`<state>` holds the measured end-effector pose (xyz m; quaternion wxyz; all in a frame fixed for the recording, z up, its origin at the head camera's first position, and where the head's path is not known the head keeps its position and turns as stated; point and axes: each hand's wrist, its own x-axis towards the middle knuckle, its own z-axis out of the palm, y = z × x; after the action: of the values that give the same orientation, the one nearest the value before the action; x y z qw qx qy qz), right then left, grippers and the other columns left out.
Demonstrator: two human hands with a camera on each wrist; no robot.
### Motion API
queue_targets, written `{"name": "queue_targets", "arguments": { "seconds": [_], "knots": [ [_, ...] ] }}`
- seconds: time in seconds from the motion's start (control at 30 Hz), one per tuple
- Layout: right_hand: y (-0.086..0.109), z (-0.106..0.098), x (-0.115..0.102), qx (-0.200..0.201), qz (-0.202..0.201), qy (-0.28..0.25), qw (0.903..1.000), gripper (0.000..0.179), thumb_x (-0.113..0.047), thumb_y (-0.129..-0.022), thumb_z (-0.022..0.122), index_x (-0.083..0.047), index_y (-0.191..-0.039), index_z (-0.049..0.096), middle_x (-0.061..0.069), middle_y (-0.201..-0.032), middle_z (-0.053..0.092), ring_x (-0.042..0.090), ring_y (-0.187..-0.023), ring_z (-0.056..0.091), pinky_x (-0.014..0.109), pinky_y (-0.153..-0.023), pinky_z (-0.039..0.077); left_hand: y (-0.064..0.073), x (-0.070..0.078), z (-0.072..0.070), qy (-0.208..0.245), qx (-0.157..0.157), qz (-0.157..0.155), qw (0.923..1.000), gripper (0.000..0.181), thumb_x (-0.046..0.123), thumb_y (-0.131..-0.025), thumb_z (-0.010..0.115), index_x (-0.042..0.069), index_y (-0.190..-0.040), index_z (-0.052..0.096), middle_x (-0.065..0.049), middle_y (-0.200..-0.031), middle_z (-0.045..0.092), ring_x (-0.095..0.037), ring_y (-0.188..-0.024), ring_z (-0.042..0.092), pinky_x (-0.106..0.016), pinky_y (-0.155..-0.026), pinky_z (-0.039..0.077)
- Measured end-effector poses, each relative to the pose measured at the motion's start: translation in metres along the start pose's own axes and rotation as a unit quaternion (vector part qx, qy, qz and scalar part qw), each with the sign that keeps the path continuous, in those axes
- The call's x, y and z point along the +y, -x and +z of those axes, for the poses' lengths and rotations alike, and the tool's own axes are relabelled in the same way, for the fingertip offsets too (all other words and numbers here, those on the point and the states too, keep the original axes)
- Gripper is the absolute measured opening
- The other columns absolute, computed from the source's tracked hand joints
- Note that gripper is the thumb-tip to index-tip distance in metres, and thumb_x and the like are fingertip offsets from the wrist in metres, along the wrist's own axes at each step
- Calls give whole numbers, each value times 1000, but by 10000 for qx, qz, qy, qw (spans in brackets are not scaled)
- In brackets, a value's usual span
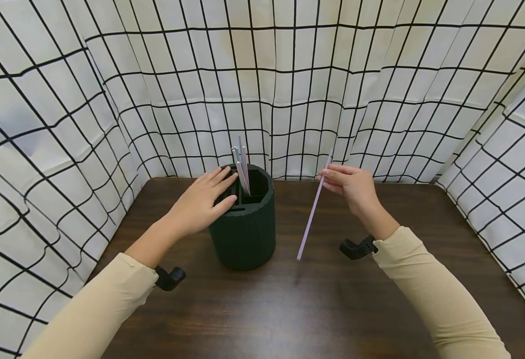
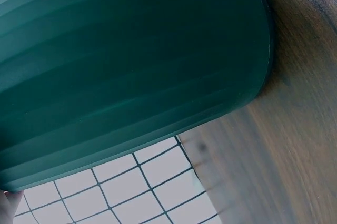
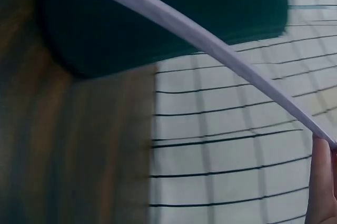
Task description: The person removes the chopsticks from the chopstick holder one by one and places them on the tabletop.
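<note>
A dark green ribbed holder (image 1: 243,239) with dividers inside stands upright on the table. Several thin pale straws (image 1: 244,172) lean together in one of its compartments. My left hand (image 1: 204,197) rests on the holder's left rim, fingers extended across the top; in the left wrist view the holder's ribbed side (image 2: 131,71) fills most of the picture. To the right of the holder, my right hand (image 1: 350,189) pinches a long light-purple straw (image 1: 312,217) near its upper end. The straw tilts, its lower end hanging down toward the holder's side, apart from it.
A dark brown wooden table (image 1: 262,319) lies beneath everything. White panels with a black grid (image 1: 307,89) enclose the table at the back and both sides. A black wrist-camera mount (image 1: 357,248) sticks out from the right wrist, another (image 1: 170,278) from the left.
</note>
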<state>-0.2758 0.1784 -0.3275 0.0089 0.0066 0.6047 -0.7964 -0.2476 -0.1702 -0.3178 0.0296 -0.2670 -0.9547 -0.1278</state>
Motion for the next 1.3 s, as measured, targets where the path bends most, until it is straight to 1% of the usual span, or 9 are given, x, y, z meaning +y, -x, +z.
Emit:
{"name": "queue_targets", "arguments": {
  "seconds": [0.1,0.23,0.3,0.5,0.6,0.7,0.83,0.97,1.3],
  "knots": [
    [-4,3,20,-182,362,364,9985,12,-1,-92,67,-2,-101,73,1,-83,78,14,-81,77,28,-82,60,1,-1,0,15,16,4,10000,63,44,-106,39,13,-159,25,-12,-167,18,-34,-156,11,-53,-127,9],
    [-8,4,46,-280,703,795,9940,31,-2,-94,65,10,-123,64,-2,-82,77,11,-80,76,29,-83,60,0,-1,2,20,2,3,10000,64,45,-106,38,14,-159,24,-10,-168,16,-33,-156,10,-52,-127,8],
    [-11,4,58,-274,869,947,9913,37,-2,-94,65,13,-128,60,-2,-82,77,11,-81,76,31,-85,59,0,0,2,33,2,-3,10000,64,45,-105,38,14,-159,24,-10,-168,16,-33,-156,10,-52,-127,8],
    [-16,2,90,-278,1314,1162,9841,39,-2,-94,65,14,-130,58,1,-84,76,20,-90,76,39,-91,56,2,-1,2,31,-16,-34,10000,64,45,-105,39,14,-159,25,-10,-167,17,-32,-156,11,-51,-128,8],
    [-19,3,104,-252,1518,1115,9818,42,0,-94,64,15,-132,56,2,-84,75,19,-87,76,37,-88,57,3,-2,2,17,-20,-36,10000,64,44,-105,39,14,-159,25,-10,-167,17,-33,-156,11,-52,-127,8],
    [-23,5,117,-167,1672,1019,9805,41,2,-94,63,16,-131,56,2,-83,74,13,-77,74,32,-81,61,4,-3,1,21,-3,-59,10000,63,44,-105,39,14,-159,25,-10,-167,17,-33,-156,11,-52,-127,9],
    [-26,7,131,-31,1916,1106,9752,38,3,-93,64,15,-129,58,1,-81,73,8,-70,70,25,-70,62,5,-3,0,57,26,-43,10000,63,44,-105,39,14,-159,26,-11,-167,18,-34,-156,12,-53,-127,9],
    [-28,8,138,188,2155,1196,9690,36,3,-92,66,14,-125,62,0,-78,71,6,-68,69,22,-66,61,4,-2,-1,24,-11,-50,10000,63,45,-105,38,14,-159,25,-10,-167,17,-33,-156,11,-52,-127,9],
    [-34,9,140,538,2250,1287,9643,26,6,-88,69,15,-112,68,0,-67,69,6,-59,68,21,-60,60,1,-1,-2,9,-14,-17,10000,63,44,-105,39,14,-159,25,-11,-167,18,-33,-156,10,-52,-127,9]
  ]
}}
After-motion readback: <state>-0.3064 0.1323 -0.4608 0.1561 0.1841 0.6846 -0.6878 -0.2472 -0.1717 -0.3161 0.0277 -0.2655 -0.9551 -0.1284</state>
